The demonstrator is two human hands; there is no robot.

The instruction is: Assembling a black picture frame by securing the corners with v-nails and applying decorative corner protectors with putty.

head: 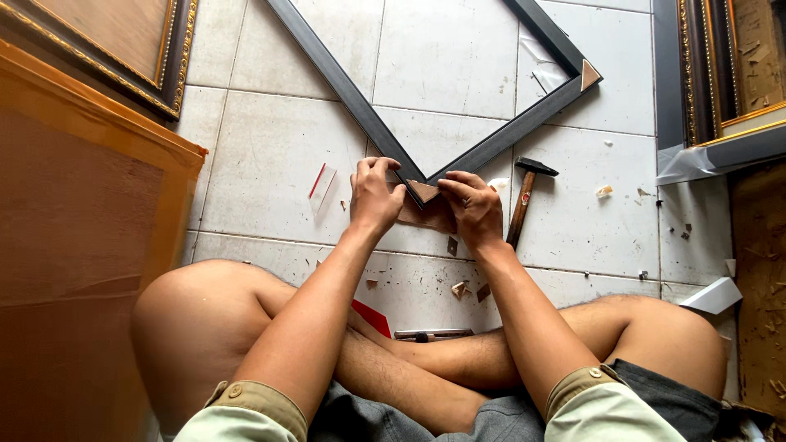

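We sit cross-legged on the tiled floor (270, 164) with the dark picture frame (360, 106) laid flat in front of us, one corner pointing at our lap so that both hands can close on it from either side. Our left hand (374, 199) pinches the left rail at that corner, fingers curled over the top edge, and our right hand (472, 206) clamps the right rail the same way; both are grasping the frame, not resting open. Between the two hands lies a small brown triangular piece (423, 191), seated on the joint, seemingly pressed there by our fingertips. A matching triangle (589, 74) sits on the far right corner. A hammer (524, 205) lies just beside our right hand, handle toward us, within easy reach. Small chips (458, 288) lie scattered on the tiles near our knees, and gilded frames (115, 49) lean at the edges.
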